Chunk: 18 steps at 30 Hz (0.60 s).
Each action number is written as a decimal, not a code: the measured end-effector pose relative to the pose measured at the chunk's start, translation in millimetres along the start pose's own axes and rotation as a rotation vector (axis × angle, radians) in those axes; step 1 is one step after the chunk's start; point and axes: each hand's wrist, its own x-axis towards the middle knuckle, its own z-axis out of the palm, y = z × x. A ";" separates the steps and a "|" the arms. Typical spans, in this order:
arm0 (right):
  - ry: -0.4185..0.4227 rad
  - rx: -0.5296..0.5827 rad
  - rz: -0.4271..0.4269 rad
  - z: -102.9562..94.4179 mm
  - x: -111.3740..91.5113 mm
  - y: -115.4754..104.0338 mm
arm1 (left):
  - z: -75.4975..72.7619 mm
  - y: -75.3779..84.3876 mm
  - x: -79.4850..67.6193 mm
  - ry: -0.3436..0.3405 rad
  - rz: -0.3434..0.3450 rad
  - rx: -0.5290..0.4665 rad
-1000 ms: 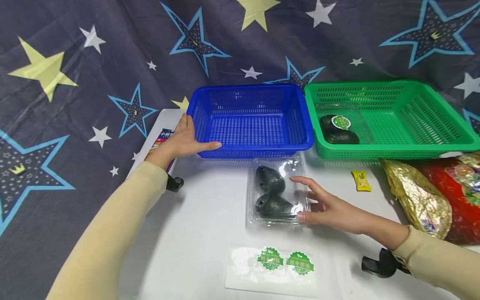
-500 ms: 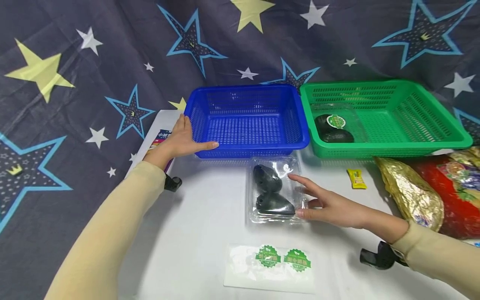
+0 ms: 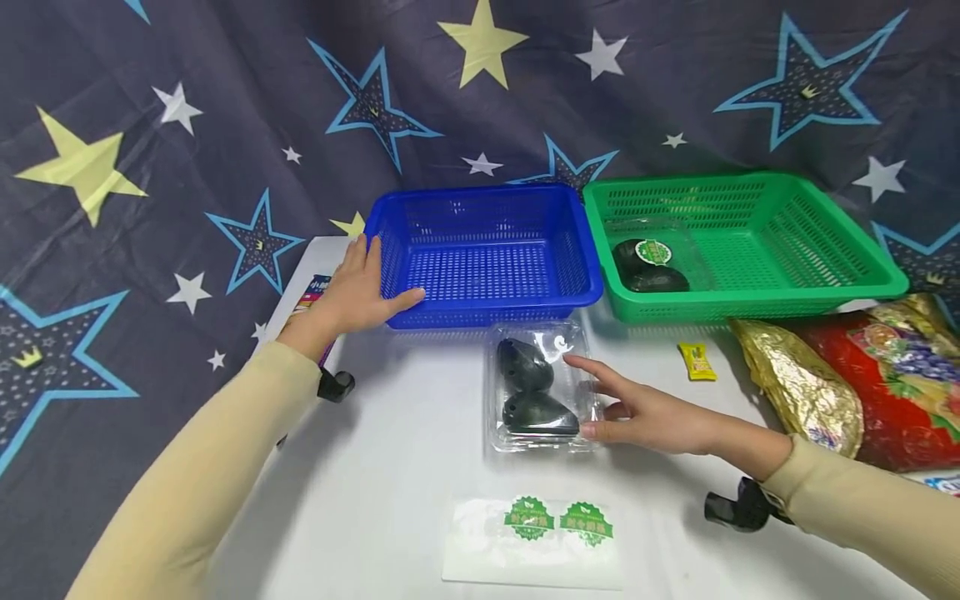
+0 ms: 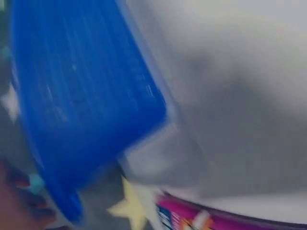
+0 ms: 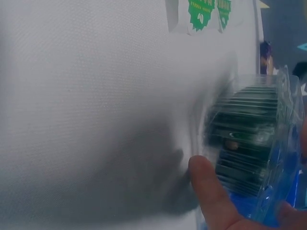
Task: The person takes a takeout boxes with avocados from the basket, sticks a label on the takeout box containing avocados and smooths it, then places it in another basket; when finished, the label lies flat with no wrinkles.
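- Here's the right hand [image 3: 647, 417], fingers apart and loosely curved at the right side of a clear plastic clamshell box [image 3: 566, 390]; a firm grip isn't evident.
- Inside lie two dark, pear-shaped objects [image 3: 527, 365]; the box sits on the white table, just before the blue basket, no sticker visible on its lid.
- Left hand [image 3: 358, 296] now: fingers straight, thumb spread, at the left end of the blue plastic basket [image 3: 480, 312]; contact, I cannot tell.
- Nearer the person, a glossy white backing sheet [image 3: 480, 546] carries two green scalloped stickers [image 3: 529, 518].
- Over in the green plastic basket [image 3: 750, 305], a stickered clear box [image 3: 693, 250] rests at the left.
- My call: one box looks finished; labelling and basketing this one seem left.
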 end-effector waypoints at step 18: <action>0.045 -0.020 -0.035 0.6 0.0 8.1 | 97.9 114.6 -83.6 -0.192 0.141 -0.575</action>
